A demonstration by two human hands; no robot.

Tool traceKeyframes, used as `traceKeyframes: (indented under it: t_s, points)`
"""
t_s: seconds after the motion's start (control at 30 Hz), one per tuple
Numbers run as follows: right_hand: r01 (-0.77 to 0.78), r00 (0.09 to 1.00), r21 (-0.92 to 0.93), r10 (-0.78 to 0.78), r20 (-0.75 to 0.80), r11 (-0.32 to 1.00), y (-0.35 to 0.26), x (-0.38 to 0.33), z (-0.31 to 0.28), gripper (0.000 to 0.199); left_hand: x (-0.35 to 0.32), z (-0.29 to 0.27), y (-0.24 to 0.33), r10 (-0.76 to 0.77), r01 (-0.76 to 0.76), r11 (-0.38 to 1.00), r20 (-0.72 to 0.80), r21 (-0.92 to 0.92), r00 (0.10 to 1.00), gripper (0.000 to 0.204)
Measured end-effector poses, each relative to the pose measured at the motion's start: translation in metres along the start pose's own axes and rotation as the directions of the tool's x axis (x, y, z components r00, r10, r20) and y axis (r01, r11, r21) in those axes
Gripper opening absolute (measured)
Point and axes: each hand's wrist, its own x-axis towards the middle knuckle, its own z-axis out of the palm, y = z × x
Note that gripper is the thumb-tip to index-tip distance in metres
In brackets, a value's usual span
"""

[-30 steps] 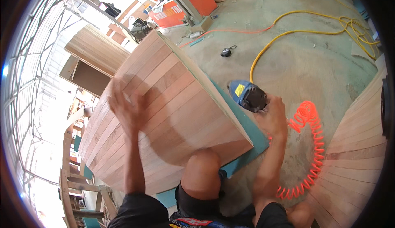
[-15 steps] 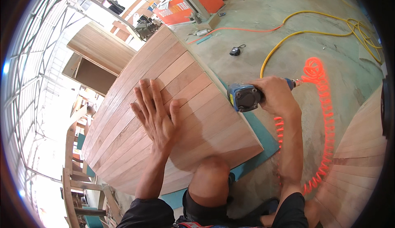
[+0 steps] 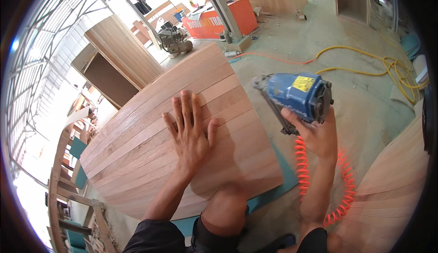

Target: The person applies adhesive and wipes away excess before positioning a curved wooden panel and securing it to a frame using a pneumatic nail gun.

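Note:
My left hand lies flat with fingers spread on a curved panel of narrow light-wood strips. In my right hand is a blue air nail gun with a yellow label, lifted off to the right of the panel. The gun is tilted, its nose toward the left, and does not touch the wood. From near its handle hangs a coiled orange air hose. My bent knee is at the panel's near edge, and a teal sheet shows beneath the wood.
Another slatted wood piece curves along the right. A yellow hose loops over the floor. At the back stand an orange counter, a post and a compressor-like machine. Wooden frames line the left.
My right hand has turned the nail gun so its blue side and label face up, away from the panel's edge. My left hand stays flat on the wood. The view has tilted upward.

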Motion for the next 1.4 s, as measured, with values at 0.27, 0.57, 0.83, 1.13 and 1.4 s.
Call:
traceKeyframes:
  t_s: [0.27, 0.57, 0.83, 1.13, 1.4]
  points:
    - [0.146, 0.967, -0.316, -0.067, 0.246, 0.938, -0.05, 0.051, 0.044, 0.021, -0.002, -0.003, -0.008, -0.014, 0.014, 0.996, -0.006, -0.087, 1.0, 0.075]
    - [0.062, 0.97, -0.347, 0.025, 0.241, 0.936, -0.079, 0.06, 0.055, 0.026, 0.0, -0.005, -0.009, -0.031, 0.026, 0.982, -0.027, -0.189, 0.999, 0.076]
    - [0.101, 0.978, -0.277, -0.045, 0.203, 0.956, -0.077, 0.057, 0.068, 0.028, -0.002, -0.009, -0.012, -0.041, 0.041, 0.978, 0.001, -0.204, 0.999, 0.08]
    - [0.081, 0.973, -0.383, 0.009, 0.229, 0.92, -0.079, 0.057, 0.058, 0.029, -0.001, -0.008, -0.011, -0.055, 0.051, 0.978, -0.015, -0.203, 0.998, 0.079]
    - [0.115, 0.986, -0.355, -0.062, 0.157, 0.928, -0.072, 0.037, 0.05, 0.027, -0.002, -0.007, -0.01, -0.06, 0.055, 0.98, -0.019, -0.191, 0.998, 0.076]
